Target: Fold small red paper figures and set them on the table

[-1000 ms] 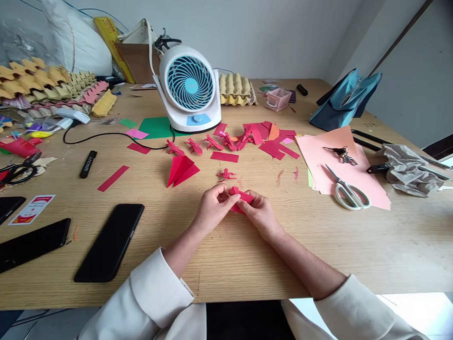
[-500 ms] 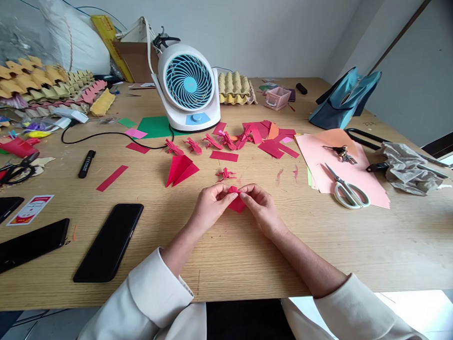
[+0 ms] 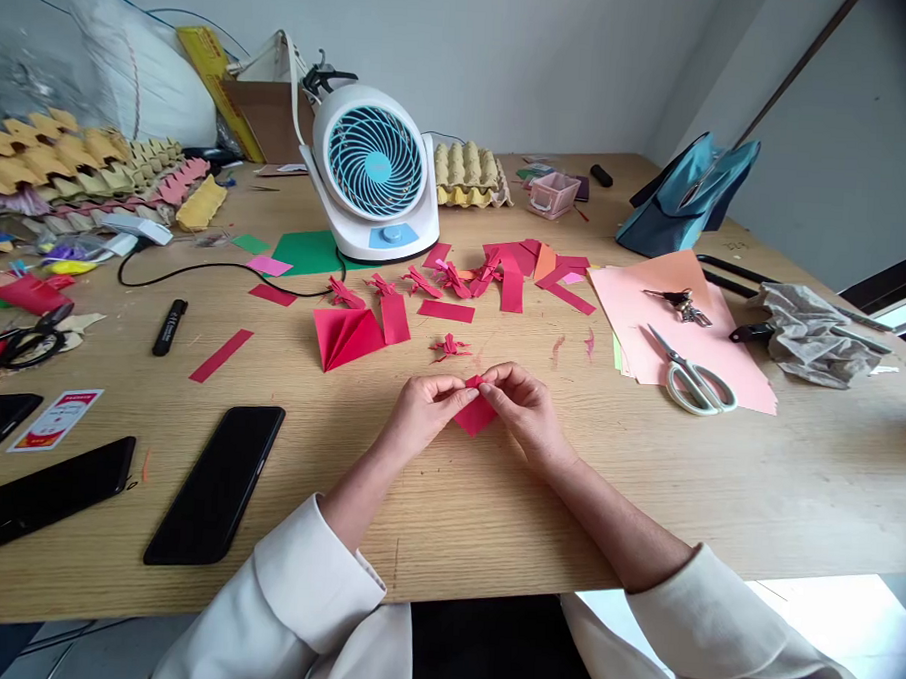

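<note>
A small piece of red paper point(image 3: 475, 417) is pinched between my two hands, its pointed lower corner hanging toward me. My left hand point(image 3: 425, 414) grips its upper left edge with thumb and fingertips. From the other side, my right hand point(image 3: 526, 415) holds the top edge the same way; the fingertips nearly meet and hide part of the paper. Just beyond them lies a small folded red paper figure point(image 3: 451, 348). To the left of it rests a larger creased red sheet point(image 3: 346, 337), beside a red paper rectangle point(image 3: 396, 318).
A white fan point(image 3: 377, 171) stands behind a row of several red folded figures. At right, scissors point(image 3: 696, 378) lie on pink paper point(image 3: 744, 377). A black phone point(image 3: 217, 484) lies at the left front, with a marker point(image 3: 169, 327) beyond it. Egg trays point(image 3: 70, 168) are stacked at far left.
The paper in my hands has opened out lower and wider. Beyond my hands, the creased red sheet has spread leftward, and a red rectangle has shifted next to it from the pile at right.
</note>
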Demonstrator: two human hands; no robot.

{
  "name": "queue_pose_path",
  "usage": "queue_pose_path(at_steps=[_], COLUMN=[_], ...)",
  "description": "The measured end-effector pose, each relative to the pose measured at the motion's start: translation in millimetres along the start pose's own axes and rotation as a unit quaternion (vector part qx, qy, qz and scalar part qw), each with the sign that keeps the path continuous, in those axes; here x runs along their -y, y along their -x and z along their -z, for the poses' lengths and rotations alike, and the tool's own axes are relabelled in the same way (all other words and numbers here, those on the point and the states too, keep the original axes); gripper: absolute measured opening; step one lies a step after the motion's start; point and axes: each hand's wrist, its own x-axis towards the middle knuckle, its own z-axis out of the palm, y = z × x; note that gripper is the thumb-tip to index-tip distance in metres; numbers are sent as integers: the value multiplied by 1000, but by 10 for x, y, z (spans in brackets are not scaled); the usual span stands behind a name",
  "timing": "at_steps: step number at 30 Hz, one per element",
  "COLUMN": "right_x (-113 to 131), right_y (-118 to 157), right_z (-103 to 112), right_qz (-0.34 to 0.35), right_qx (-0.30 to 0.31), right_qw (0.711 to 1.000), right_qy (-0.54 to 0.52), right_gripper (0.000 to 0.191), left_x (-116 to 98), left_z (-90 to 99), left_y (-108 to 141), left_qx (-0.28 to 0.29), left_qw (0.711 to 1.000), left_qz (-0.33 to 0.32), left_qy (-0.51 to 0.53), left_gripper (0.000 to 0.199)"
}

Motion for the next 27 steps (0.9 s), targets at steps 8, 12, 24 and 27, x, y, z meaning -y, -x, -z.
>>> queue_pose_path(at_steps=[8, 12, 24, 27], right_x=[-10, -13, -50, -22], right_y=[-2, -10, -8, -11], right_z=[-6, 6, 45, 49], right_qz=[16, 14, -63, -61], right_qx=[4, 1, 24, -3], right_qw=[1000, 999, 997, 998], right_qy=[25, 35, 28, 10], right_gripper=[30, 31, 35, 34], left_x=[-26, -42, -44, -46], left_z=[27, 10, -43, -20], left_y=[22, 31, 52, 29], left_qx=[16, 18, -26, -14], left_qw=[998, 998, 994, 998], left_qz=[26, 30, -9, -9], left_qy=[-61, -58, -102, -54], left_gripper=[40, 39, 23, 22])
